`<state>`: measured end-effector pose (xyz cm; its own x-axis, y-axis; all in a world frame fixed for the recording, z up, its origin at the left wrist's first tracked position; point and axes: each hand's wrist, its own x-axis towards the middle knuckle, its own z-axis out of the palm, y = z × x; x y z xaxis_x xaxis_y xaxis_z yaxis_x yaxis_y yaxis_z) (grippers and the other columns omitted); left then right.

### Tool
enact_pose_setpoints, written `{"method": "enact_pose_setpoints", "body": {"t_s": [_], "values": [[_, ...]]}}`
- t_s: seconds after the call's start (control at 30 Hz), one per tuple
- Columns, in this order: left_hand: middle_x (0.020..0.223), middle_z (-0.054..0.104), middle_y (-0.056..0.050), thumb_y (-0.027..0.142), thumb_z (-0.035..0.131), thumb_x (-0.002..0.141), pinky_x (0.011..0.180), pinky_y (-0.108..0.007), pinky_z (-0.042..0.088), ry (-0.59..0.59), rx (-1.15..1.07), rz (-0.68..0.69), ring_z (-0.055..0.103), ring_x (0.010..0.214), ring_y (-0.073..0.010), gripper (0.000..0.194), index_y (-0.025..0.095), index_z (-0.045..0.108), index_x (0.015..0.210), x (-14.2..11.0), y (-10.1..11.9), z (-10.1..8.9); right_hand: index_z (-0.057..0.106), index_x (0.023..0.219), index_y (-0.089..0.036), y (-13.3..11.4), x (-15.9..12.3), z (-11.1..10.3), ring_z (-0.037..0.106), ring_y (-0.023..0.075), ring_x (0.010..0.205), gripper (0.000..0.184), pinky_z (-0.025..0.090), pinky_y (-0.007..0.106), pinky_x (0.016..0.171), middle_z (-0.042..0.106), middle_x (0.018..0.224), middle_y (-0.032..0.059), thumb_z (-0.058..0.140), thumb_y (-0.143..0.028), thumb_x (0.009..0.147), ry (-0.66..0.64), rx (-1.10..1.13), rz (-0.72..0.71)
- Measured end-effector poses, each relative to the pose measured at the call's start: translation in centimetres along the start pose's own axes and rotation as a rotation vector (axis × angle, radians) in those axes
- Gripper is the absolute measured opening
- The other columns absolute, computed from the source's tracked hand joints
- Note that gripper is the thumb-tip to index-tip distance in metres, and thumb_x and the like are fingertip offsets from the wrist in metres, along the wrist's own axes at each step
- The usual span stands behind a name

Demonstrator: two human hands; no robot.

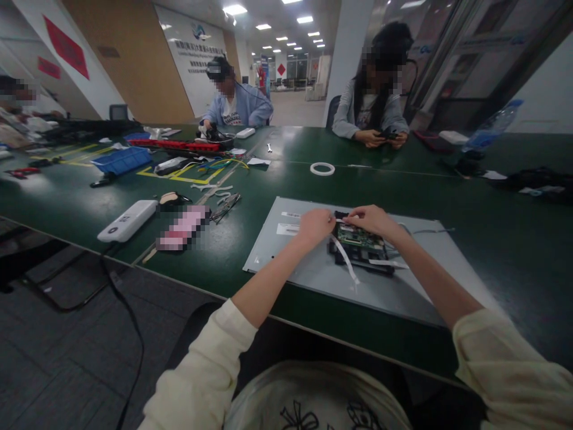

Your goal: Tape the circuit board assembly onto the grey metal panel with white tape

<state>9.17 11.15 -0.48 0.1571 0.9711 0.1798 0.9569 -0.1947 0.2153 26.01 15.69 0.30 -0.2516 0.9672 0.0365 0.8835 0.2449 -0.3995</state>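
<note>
A green printed circuit board (358,237), small chips and pale connectors dotted across it, sits in a black plastic frame (362,261) around the middle of a flat grey panel (313,276), close to the near edge of the dark green worktop (286,176). A white ribbon strip (344,261) curves off the frame's left side. The left hand (317,227) has its fingers bunched at the frame's far left corner; the right hand (371,218) bends over the far edge. I can't tell whether either grips anything. Toward the worktop's left end stands a shallow blue plastic bin (122,160), contents unclear to me.
</note>
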Motion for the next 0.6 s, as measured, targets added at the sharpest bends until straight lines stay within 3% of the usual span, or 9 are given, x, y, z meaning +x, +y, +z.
{"method": "enact_pose_setpoints", "body": {"t_s": [0.3, 0.6], "values": [[0.092, 0.067, -0.009, 0.034, 0.042, 0.088, 0.074, -0.030, 0.047, -0.013, 0.059, 0.013, 0.062, 0.088, -0.0223, 0.027, 0.018, 0.063, 0.090, 0.08, -0.26, -0.04, 0.072, 0.072, -0.020, 0.86, 0.42, 0.24, 0.063, 0.0166, 0.072, 0.021, 0.043, 0.022, 0.062, 0.069, 0.071, 0.0008, 0.064, -0.039, 0.068, -0.029, 0.095, -0.029], [0.095, 0.066, -0.010, 0.035, 0.042, 0.089, 0.076, -0.032, 0.047, -0.004, 0.096, 0.007, 0.062, 0.091, -0.0242, 0.028, 0.017, 0.063, 0.095, -0.01, -0.45, -0.34, 0.072, 0.066, -0.020, 0.95, 0.79, -0.03, 0.062, 0.0177, 0.067, 0.022, 0.043, 0.023, 0.055, 0.068, 0.068, 0.0019, 0.067, -0.042, 0.063, 0.021, 0.008, 0.031]]}}
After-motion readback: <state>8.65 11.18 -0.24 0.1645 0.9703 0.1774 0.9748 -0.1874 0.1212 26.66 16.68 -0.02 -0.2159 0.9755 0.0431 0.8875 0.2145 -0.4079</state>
